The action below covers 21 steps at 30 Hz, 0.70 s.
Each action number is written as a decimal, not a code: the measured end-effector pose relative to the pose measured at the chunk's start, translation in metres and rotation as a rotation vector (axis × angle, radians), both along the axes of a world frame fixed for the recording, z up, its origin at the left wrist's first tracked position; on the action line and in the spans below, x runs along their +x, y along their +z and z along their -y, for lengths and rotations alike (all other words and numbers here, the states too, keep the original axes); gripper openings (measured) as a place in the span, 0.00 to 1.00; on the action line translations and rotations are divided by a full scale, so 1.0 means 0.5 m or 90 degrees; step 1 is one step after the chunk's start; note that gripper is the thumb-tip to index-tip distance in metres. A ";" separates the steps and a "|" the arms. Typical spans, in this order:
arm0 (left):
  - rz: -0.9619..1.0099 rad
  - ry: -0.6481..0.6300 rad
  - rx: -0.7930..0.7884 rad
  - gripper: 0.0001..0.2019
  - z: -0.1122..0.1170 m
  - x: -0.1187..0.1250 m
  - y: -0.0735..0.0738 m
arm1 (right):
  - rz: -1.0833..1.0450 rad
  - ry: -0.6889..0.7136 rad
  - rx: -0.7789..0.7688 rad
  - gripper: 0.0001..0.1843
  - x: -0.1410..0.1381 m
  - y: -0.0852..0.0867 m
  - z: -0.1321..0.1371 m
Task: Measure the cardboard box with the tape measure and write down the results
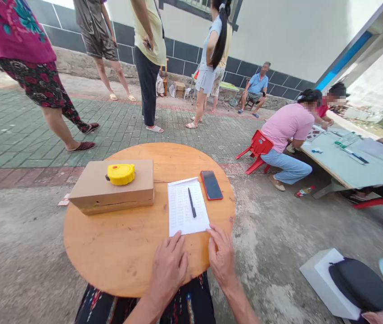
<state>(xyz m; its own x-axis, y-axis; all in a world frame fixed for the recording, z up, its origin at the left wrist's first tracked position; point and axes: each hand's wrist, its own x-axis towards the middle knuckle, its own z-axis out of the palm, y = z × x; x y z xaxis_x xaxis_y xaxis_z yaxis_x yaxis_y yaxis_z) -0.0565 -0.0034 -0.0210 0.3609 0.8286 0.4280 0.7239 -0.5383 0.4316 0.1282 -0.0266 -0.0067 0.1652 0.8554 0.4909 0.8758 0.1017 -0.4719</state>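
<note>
My left hand lies flat on the round wooden table with its fingers stretched toward the near edge of a printed white sheet. My right hand rests open beside it, fingertips touching the sheet's near right corner. A black pen lies on the sheet. A phone in a red case lies just right of the paper. Further left sits a flat cardboard box with a yellow tape measure on top. Neither hand holds anything.
Several people stand on the green paving behind the table. To the right, people sit at a low grey table beside red plastic stools. A white box with a black object on it lies on the concrete at lower right.
</note>
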 end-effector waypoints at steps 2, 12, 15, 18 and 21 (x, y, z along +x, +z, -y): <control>0.011 -0.002 0.015 0.18 -0.003 0.001 -0.005 | -0.025 -0.028 0.015 0.18 -0.019 -0.009 0.036; 0.136 0.007 -0.015 0.19 0.019 -0.061 0.060 | -0.016 0.112 0.085 0.14 -0.063 0.026 -0.024; 0.170 0.092 0.053 0.19 -0.001 -0.138 0.070 | -0.032 0.168 0.105 0.14 -0.120 0.078 -0.095; 0.204 0.195 0.086 0.17 -0.043 -0.233 0.076 | -0.043 0.227 0.111 0.16 -0.192 0.137 -0.175; 0.262 0.279 0.070 0.16 -0.098 -0.319 0.085 | -0.052 0.253 0.086 0.18 -0.265 0.190 -0.262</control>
